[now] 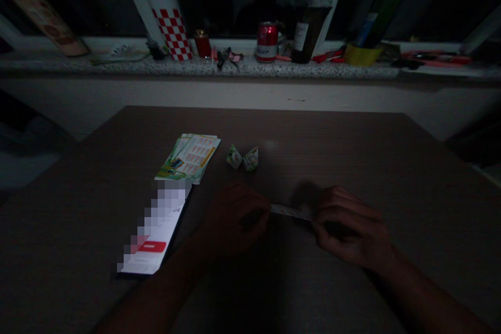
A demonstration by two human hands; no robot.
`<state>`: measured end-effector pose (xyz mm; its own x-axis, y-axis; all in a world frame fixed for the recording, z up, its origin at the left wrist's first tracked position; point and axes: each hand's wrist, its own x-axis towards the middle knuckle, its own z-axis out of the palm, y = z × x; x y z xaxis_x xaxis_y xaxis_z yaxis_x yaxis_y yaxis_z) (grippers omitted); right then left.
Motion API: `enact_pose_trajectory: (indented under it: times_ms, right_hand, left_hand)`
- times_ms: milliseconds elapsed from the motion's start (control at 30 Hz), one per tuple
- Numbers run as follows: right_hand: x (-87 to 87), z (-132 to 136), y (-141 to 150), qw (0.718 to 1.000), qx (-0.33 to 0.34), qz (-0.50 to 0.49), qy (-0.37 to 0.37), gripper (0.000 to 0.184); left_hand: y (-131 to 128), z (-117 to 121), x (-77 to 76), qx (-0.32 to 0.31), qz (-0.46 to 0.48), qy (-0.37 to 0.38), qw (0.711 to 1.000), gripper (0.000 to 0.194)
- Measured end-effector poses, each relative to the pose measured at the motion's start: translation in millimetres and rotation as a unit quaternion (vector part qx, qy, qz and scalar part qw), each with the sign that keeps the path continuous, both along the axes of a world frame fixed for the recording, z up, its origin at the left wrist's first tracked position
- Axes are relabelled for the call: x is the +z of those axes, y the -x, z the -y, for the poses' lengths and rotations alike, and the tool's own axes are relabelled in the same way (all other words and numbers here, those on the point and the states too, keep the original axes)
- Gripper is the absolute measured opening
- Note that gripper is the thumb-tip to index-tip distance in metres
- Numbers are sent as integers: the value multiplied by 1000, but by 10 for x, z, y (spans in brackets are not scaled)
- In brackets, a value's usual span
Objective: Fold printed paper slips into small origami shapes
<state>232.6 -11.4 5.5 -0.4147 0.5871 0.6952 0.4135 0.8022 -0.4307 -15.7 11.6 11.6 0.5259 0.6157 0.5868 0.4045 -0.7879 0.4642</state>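
Note:
Between my two hands a narrow strip of paper [291, 212] stretches above the dark table, pale and seen nearly edge-on. My left hand [237, 216] pinches its left end between thumb and fingers. At the other end my right hand [350, 224] grips it the same way. Beyond my left hand stands a small folded paper piece [242, 158] with two pointed, printed halves. Left of that lies a stack of printed calendar cards [191, 156]. A lit phone [156, 237] rests left of my left forearm, part of its screen blurred out.
The brown table [332, 141] ends at a wall below a granite windowsill [230, 68]. On the sill are a checkered bottle [172, 31], a red can [267, 42], a dark labelled bottle [307, 36], a yellow container [362, 55] and small clutter. The light is dim.

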Motion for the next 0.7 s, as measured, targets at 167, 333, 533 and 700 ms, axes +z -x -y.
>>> enact_pose_trajectory:
  times_ms: [167, 333, 533, 700]
  right_hand:
    - [9, 15, -25, 999, -11, -40, 23, 17]
    - [1, 62, 10, 991, -4, -96, 88, 16]
    - [-50, 107, 50, 975, 40, -137, 171, 13]
    - [-57, 133, 64, 980, 17, -104, 166, 30]
  left_hand:
    - [38, 4, 29, 51, 29, 114, 992, 6]
    - [-9, 15, 3, 69, 107, 243, 962, 9]
    - [-74, 0, -70, 60, 176, 374, 909, 13]
    - [-114, -29, -118, 32, 263, 517, 814, 17]
